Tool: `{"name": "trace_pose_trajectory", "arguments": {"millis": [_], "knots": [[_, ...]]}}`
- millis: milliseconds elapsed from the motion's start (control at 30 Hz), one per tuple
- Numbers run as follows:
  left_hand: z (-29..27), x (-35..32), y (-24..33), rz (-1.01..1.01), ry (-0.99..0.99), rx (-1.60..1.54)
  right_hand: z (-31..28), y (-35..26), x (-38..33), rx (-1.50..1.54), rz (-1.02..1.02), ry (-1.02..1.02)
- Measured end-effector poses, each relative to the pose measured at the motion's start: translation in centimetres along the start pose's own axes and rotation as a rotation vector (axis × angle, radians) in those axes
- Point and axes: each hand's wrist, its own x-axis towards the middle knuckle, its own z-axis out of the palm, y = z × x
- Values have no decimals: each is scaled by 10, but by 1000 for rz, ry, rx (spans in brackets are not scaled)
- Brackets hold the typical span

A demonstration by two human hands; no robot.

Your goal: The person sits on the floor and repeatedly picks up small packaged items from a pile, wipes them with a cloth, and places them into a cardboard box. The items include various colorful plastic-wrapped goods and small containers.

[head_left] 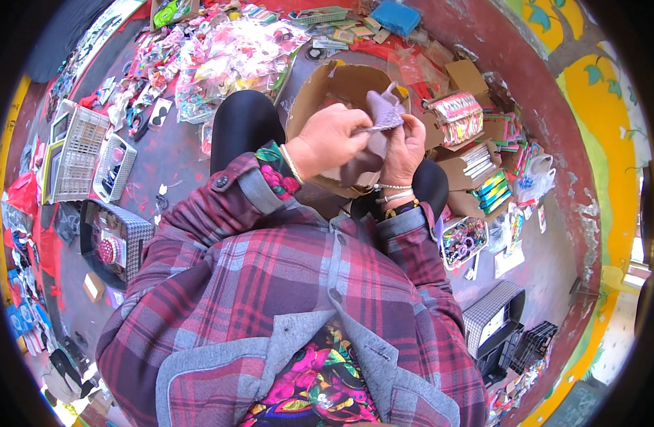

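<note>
A dark floor crowded with packets of trinkets and white wire baskets [77,153] surrounds the seated person. Above an open cardboard box [320,89], the left hand [327,139] and right hand [405,146] both pinch a soft, mauve knitted cloth [377,135], held up close, apparently for inspection, its limp folds hanging between them.

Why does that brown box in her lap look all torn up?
The cardboard box has a ragged, ripped rim, so it does look damaged. Both hands, left hand and right hand, hold a small mauve knitted piece above it. Small packets lie scattered loosely on the floor beyond.
</note>
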Motion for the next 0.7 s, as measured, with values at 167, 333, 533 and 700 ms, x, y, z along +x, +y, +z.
{"name": "trace_pose_trajectory", "arguments": {"millis": [167,333,533,700], "knots": [[32,-7,25,303,-143,208,2,25,-22,743,649,-40],[35,-25,30,401,-429,-25,1,5,-22,680,650,-192],[-10,-20,17,553,-297,-22,-2,-27,19,99,236,-472],[-86,6,-50,210,-39,203,-3,-49,58,-623,-310,-719]]}}
